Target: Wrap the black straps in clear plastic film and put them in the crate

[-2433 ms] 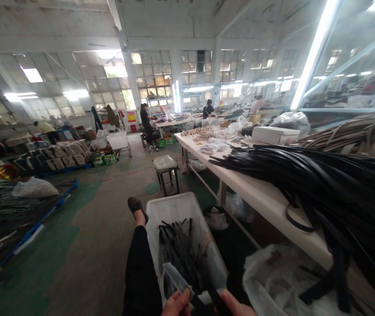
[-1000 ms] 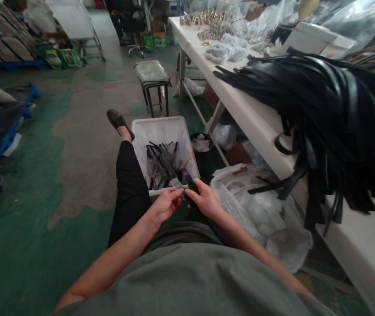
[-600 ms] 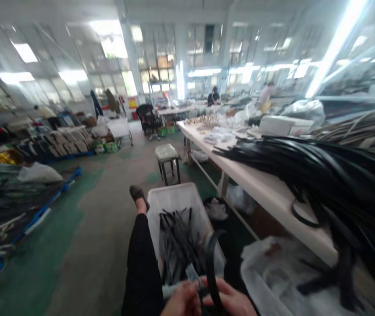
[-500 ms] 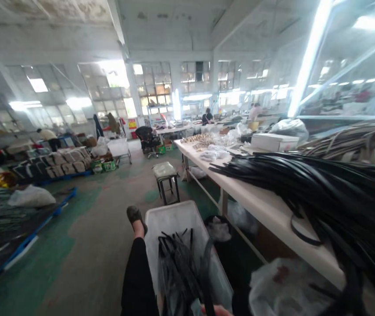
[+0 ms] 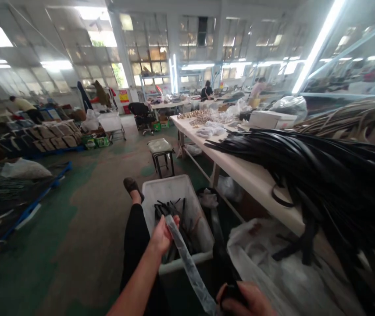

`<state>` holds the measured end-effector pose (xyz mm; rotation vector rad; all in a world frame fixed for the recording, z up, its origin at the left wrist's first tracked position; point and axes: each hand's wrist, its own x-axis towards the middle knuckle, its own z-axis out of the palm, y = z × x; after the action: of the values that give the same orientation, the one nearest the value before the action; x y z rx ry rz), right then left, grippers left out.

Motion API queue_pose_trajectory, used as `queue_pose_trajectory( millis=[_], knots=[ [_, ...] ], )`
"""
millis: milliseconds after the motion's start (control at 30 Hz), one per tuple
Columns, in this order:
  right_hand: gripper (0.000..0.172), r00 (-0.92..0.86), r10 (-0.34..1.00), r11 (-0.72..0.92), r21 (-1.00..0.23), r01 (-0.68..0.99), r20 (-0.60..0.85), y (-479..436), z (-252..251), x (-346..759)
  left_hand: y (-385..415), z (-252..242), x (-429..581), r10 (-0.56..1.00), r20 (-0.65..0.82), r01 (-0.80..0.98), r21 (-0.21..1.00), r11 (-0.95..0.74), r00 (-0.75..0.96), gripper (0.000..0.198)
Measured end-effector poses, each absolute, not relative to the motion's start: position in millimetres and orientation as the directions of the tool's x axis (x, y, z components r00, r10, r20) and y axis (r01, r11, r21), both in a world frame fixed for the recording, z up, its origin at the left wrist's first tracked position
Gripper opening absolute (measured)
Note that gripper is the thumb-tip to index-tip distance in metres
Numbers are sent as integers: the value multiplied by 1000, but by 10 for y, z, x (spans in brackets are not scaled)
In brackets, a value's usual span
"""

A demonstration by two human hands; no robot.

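Observation:
My left hand (image 5: 163, 235) is closed on the upper end of a long clear plastic sleeve (image 5: 190, 268), held out over a white bin (image 5: 178, 192) that has several black strips in it. My right hand (image 5: 244, 300), at the bottom edge, grips a black strap (image 5: 218, 245) that runs up from it; the sleeve's lower end reaches this hand. My black-trousered leg and shoe (image 5: 131, 186) stretch out left of the bin.
A long white table (image 5: 240, 173) on the right carries a big heap of black straps (image 5: 322, 171), a white box (image 5: 271, 119) and metal buckles. White plastic bags (image 5: 266, 263) lie under it. A stool (image 5: 161, 149) stands ahead. People work at far tables; stacked goods lie on the left.
The view swung down to my lap and back up. My hands were together at the strap's end; now my left hand has drawn the clear sleeve up and away from the strap.

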<state>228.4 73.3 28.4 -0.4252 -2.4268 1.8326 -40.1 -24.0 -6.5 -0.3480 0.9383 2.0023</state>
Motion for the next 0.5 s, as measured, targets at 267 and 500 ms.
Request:
queue_pose_trajectory(
  millis=[267,500],
  knots=[
    [42,-878,378,-75,-955,286,-292,809,422,2234,-315,198,-207,613,-359,-623,726,-291,-704,30],
    [40,-879,476,-168,-984,-55,-32,1271,845,1445,-754,144,458,828,-362,-496,860,119,-429,41]
  ],
)
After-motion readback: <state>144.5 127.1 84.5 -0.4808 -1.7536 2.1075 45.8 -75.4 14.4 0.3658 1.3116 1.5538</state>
